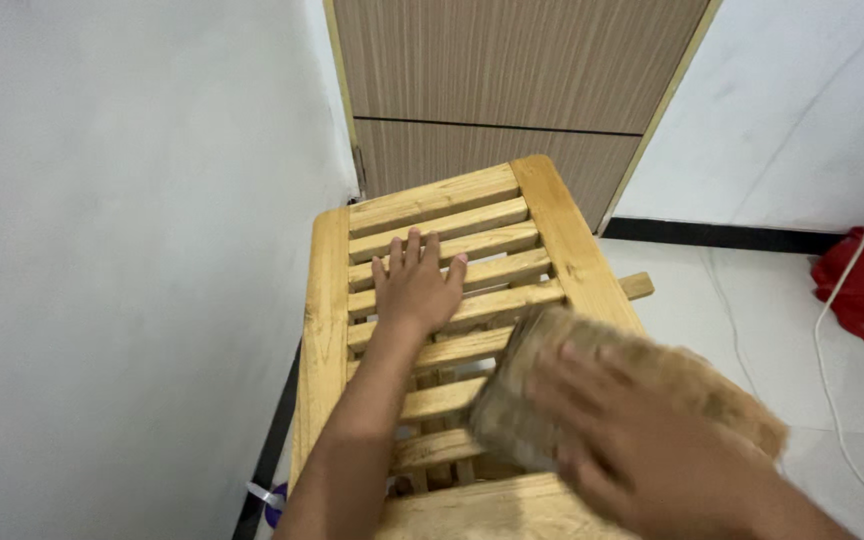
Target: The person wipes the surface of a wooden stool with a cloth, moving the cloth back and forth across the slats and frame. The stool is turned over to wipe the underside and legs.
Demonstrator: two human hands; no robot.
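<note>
Hands first: we are pressing our left hand (414, 290) flat, fingers spread, on the slatted wooden chair (572, 250). Our right hand (642, 440) is gripping a blurred woven pad (542, 370), nearer us, above the slats.

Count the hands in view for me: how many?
2. The left hand lies flat on the wooden slatted chair; the right hand, blurred, holds a brown woven pad lower right.

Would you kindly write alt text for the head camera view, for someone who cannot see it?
A person's left hand lies flat on a slatted wooden rack, while the blurred right hand grips a brown woven block above it. Behind stand a white wall and wooden door.
</note>
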